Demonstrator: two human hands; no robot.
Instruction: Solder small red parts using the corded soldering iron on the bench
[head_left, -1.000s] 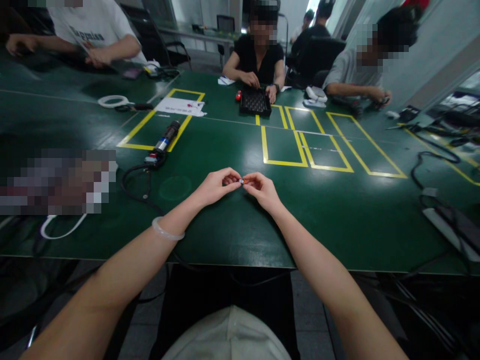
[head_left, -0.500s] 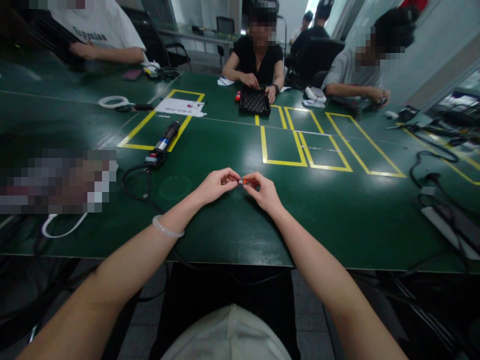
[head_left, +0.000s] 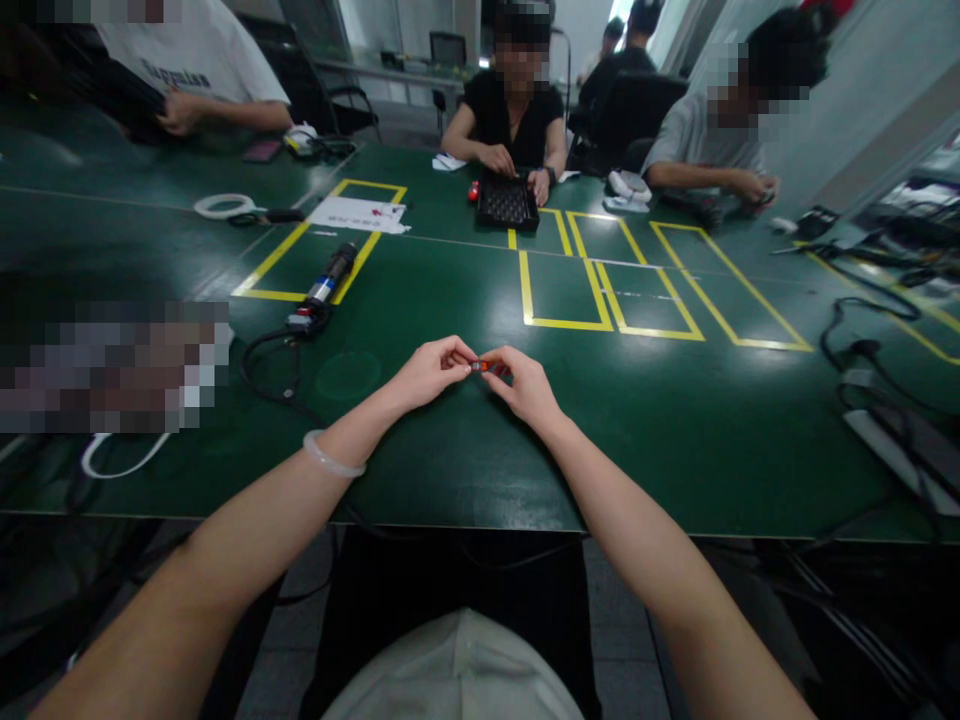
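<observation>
Over the green table, my left hand (head_left: 433, 375) and my right hand (head_left: 527, 385) meet fingertip to fingertip. Between them is a small orange piece (head_left: 484, 366) with a pale and dark end, too small to name. My left thumb and forefinger pinch its dark end. At the orange end, my right thumb and forefinger are closed, partly covering it. A pale bracelet (head_left: 330, 458) circles my left wrist.
A cylindrical tool (head_left: 328, 280) with a black cord lies left of my hands. Yellow tape outlines (head_left: 570, 322) mark the table ahead. Across it, a person works over a black tray (head_left: 508, 203). Cables (head_left: 844, 315) and a pale-edged device (head_left: 892, 455) lie to the right.
My right fingers have shifted slightly, and more of the orange piece shows. My hands otherwise keep their place. The whole view has drifted slightly.
</observation>
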